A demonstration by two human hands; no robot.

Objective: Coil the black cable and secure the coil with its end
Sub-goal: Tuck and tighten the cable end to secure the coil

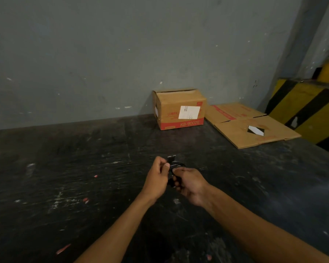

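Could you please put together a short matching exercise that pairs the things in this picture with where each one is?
Things:
1. black cable
2. cardboard box
3. flattened cardboard
4. yellow-and-black barrier

Places:
A. standing by the wall
B. far right edge of the view
C. held between both hands
D. lying flat, right of the box

Pairs: 1-C, 2-A, 3-D, 4-B
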